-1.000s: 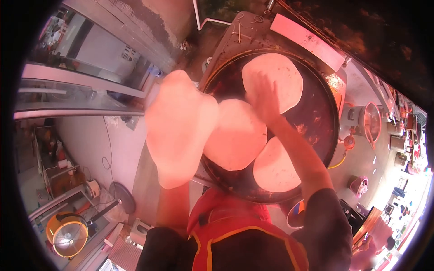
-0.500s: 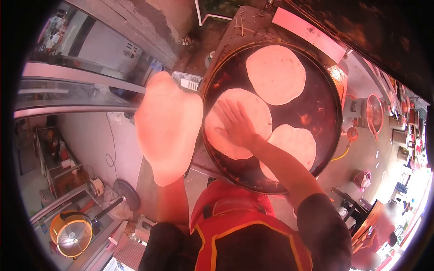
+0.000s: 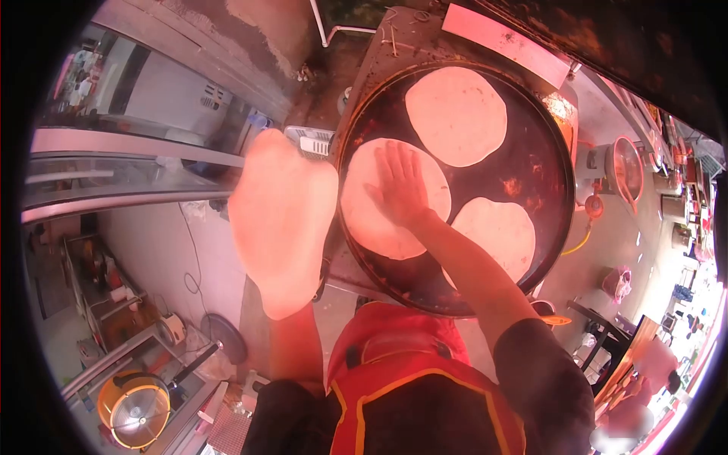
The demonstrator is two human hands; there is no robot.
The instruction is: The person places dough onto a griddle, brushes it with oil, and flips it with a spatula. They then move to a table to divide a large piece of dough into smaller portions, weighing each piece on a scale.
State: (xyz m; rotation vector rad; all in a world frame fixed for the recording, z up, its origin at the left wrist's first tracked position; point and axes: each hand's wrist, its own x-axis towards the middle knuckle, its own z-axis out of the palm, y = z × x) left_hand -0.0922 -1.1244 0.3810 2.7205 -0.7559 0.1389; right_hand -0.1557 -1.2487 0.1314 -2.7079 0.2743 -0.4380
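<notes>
A large round dark pan (image 3: 519, 121) holds three flat dough rounds. My right hand (image 3: 402, 186) lies with fingers spread on the left round (image 3: 371, 227). Another round (image 3: 456, 116) sits at the back of the pan, and a third (image 3: 500, 239) is at the front right, partly behind my right forearm. Left of the pan, a big stretched sheet of dough (image 3: 282, 220) drapes over my left hand and covers it, so the fingers are hidden; only the forearm shows below.
A white plastic basket (image 3: 315, 144) is behind the dough sheet. Glass panels in metal frames stand at the left, above a yellow fan (image 3: 136, 409). A metal pot (image 3: 623, 174) and a yellow hose (image 3: 580, 244) are at the right. Another person is at the lower right.
My right hand has moved from the back round to the left round and now rests slightly further back on it. The dough sheet on my left hand has shifted left, away from the pan.
</notes>
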